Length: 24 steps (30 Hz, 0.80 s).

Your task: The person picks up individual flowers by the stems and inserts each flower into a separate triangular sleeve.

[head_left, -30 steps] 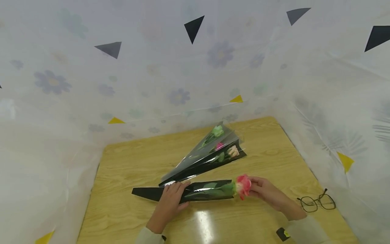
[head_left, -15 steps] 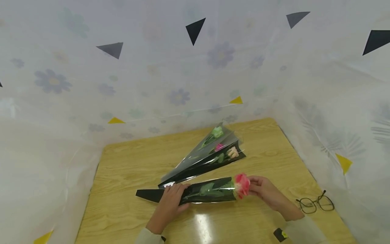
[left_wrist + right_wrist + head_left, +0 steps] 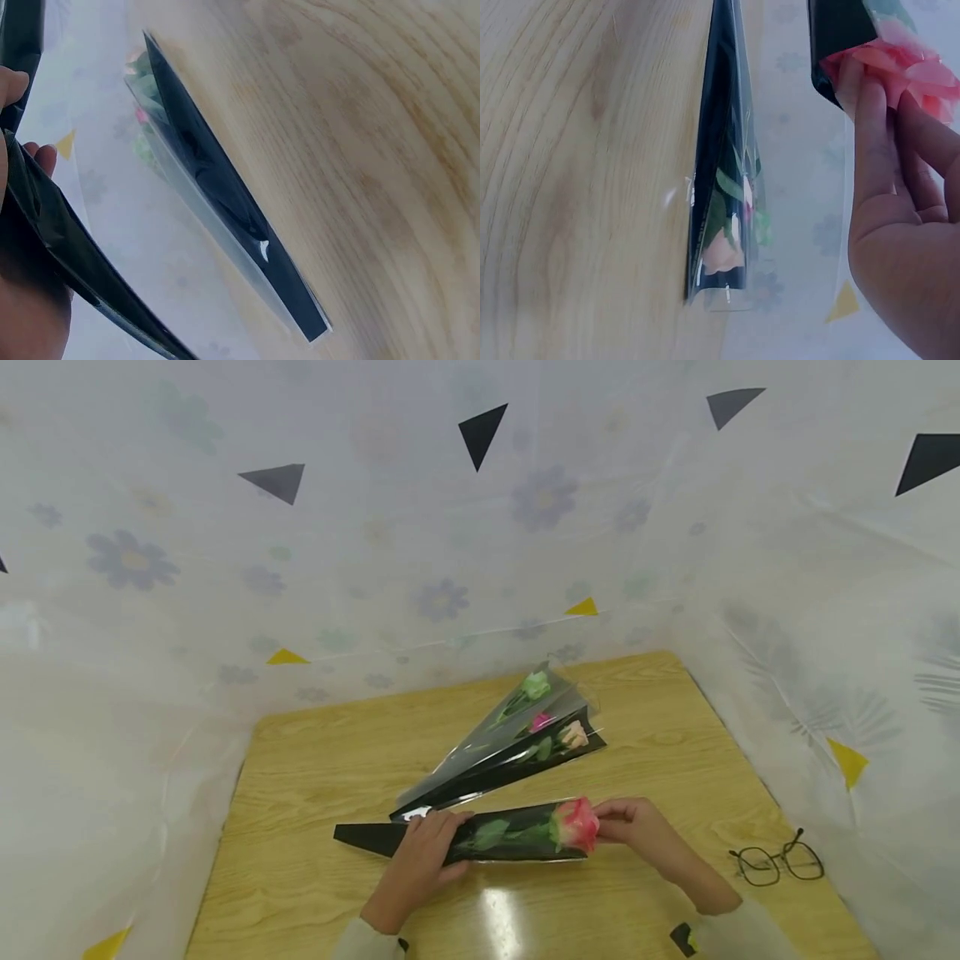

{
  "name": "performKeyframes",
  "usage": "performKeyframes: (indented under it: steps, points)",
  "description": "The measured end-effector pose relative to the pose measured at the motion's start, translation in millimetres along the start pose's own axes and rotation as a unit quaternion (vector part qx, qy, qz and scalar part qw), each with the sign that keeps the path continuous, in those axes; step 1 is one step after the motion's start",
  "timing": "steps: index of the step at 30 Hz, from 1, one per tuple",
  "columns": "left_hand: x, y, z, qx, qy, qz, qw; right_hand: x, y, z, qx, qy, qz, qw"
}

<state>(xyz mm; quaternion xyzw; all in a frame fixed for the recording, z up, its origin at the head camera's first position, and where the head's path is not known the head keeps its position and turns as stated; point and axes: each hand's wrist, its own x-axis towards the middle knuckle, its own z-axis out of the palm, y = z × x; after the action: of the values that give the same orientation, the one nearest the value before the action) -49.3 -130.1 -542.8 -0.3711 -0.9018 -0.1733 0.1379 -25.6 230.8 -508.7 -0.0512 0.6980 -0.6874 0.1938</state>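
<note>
A pink rose (image 3: pixel 576 823) with green leaves lies in a black flower sleeve (image 3: pixel 369 837) with a see-through front, held low over the table's front half. Its bloom sits at the sleeve's wide right end. My left hand (image 3: pixel 423 860) grips the sleeve around its narrow middle; in the left wrist view, fingers (image 3: pixel 45 157) show behind the dark wrap. From the right, my right hand (image 3: pixel 647 837) pinches the bloom. Its fingertips (image 3: pixel 870 97) are at the petals and inside the sleeve's mouth in the right wrist view, partly hidden by the pink petals (image 3: pixel 900 67).
Behind the hands lie wrapped flowers: a peach one in a black sleeve (image 3: pixel 480 783), with a magenta one (image 3: pixel 539 721) and a pale green one (image 3: pixel 536 684) beyond. Eyeglasses (image 3: pixel 780 863) rest at the table's (image 3: pixel 315 760) right edge. Patterned white sheeting (image 3: pixel 360 527) surrounds it.
The pink rose has slid left, deeper into the black sleeve, and the right hand has moved left with it. The left hand keeps its grip in nearly the same place.
</note>
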Motion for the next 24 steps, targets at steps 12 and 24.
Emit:
performKeyframes:
  steps: [12, 24]
  points:
    - [10.8, 8.8, -2.3, 0.009, -0.016, 0.007, 0.9998, 0, -8, 19, -0.071, -0.036, -0.018, 0.997]
    - [14.0, 14.7, -3.2, 0.016, -0.027, 0.015, 0.9994, 6, -5, 33, -0.090, -0.083, -0.050, 0.991]
